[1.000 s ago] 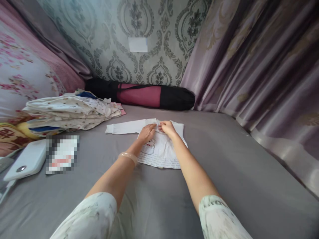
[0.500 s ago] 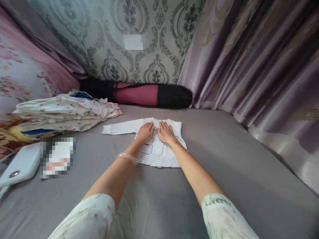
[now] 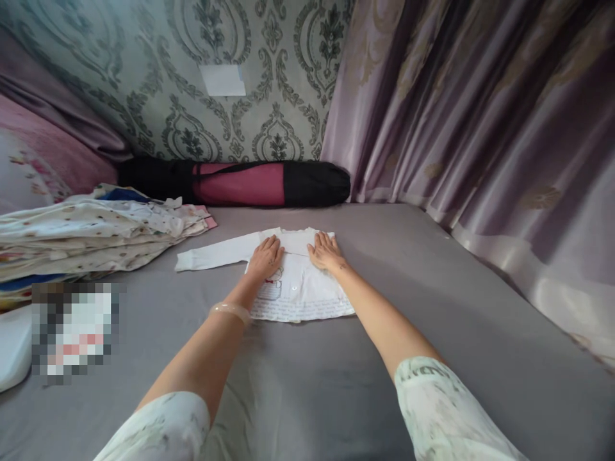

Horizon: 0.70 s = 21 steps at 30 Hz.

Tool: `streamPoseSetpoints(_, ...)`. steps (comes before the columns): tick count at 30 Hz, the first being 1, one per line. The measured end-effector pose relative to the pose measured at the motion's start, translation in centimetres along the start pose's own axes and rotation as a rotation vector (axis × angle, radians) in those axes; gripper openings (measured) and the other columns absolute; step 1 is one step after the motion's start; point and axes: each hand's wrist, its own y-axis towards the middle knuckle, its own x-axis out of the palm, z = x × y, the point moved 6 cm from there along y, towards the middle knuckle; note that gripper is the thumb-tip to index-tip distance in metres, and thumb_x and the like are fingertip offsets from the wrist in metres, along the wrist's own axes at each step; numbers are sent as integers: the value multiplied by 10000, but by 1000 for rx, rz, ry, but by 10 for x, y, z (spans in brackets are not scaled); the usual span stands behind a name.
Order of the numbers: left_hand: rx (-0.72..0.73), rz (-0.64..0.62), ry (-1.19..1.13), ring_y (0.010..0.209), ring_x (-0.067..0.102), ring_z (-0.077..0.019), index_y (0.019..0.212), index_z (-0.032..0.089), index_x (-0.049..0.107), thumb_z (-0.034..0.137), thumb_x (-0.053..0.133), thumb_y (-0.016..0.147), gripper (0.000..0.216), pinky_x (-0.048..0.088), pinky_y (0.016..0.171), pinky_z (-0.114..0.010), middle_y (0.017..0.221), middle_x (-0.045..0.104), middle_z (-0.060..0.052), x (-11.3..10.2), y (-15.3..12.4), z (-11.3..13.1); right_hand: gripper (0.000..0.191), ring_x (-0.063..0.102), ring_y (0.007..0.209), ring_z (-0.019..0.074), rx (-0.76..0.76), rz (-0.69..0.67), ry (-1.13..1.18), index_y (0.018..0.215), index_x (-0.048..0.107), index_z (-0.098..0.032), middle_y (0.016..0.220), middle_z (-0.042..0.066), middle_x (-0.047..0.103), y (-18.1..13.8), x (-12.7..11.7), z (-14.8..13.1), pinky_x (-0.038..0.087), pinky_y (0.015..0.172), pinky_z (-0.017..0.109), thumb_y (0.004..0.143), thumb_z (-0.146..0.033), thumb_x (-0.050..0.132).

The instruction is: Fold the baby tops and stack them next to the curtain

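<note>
A small white long-sleeved shirt with a printed picture and lines of lettering near its hem lies flat on the grey bed sheet. One sleeve stretches out to the left; the other sleeve is not visible. My left hand rests flat on the left chest of the shirt, fingers outstretched, a pale bangle on that wrist. Over the right chest, near the shoulder, my right hand presses down with its fingers spread. Neither hand grasps anything.
Folded, patterned clothes are piled at the left. A black and dark-pink long bag lies along the wall. Lower left are a blurred-out item and a white object. Purple curtains hang on the right.
My hands have moved apart, the right one towards the shirt's right shoulder, and the shirt front lies smoother. The view has turned slightly to the right.
</note>
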Motion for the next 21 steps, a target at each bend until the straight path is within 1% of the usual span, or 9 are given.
streamPoseSetpoints(2,-18,-16,6,1417,327,-290,1402,100,449,349,283,999,502,282,1154,-427,1524,394,-140,1,0,0,684,95,1487,275,22,18,-5,1519,206,15,1608,176,151,0,-1,9,35,1195,446,995,-424,182)
streamPoseSetpoints(5,-33,-11,11,1421,324,-275,1419,117,435,363,278,1001,510,271,1159,-420,1525,396,-133,3,0,-1,687,110,1483,295,41,58,17,1516,211,21,1608,188,142,-1,0,17,94,1190,424,992,-423,199)
streamPoseSetpoints(10,-38,-4,-11,1421,324,-285,1417,111,441,381,245,1007,529,275,1154,-450,1520,401,-143,4,0,-2,686,139,1477,302,47,69,34,1513,219,18,1601,192,171,-2,0,19,146,1178,396,988,-424,229)
streamPoseSetpoints(12,-35,6,-17,1418,329,-287,1423,110,437,382,256,1003,532,276,1153,-455,1516,406,-148,3,0,-2,688,154,1474,300,48,43,28,1508,237,15,1595,195,195,-1,-3,17,136,1179,409,988,-434,230)
streamPoseSetpoints(14,-22,20,-33,1418,330,-292,1437,118,424,393,269,999,540,284,1149,-460,1523,394,-149,3,0,-1,677,171,1471,292,39,36,14,1502,266,2,1585,199,226,1,-9,15,94,1185,440,990,-439,215)
streamPoseSetpoints(17,-2,45,-58,1434,298,-307,1456,157,411,409,276,996,542,304,1136,-477,1555,345,-124,1,-1,0,647,143,1481,260,-29,80,-7,1512,271,-40,1595,167,215,6,-16,6,25,1191,451,998,-423,185)
streamPoseSetpoints(19,10,50,-57,1437,289,-309,1457,190,420,410,277,996,531,304,1135,-481,1554,356,-96,0,-2,0,639,113,1488,241,-80,93,-9,1528,243,-65,1611,134,179,10,-15,1,28,1195,424,999,-420,186)
streamPoseSetpoints(21,14,35,-47,1429,307,-305,1453,222,431,416,277,997,519,301,1137,-479,1535,395,-72,1,-2,1,640,120,1487,237,-101,70,-4,1538,225,-84,1616,115,171,13,-10,-1,59,1195,408,1000,-430,185)
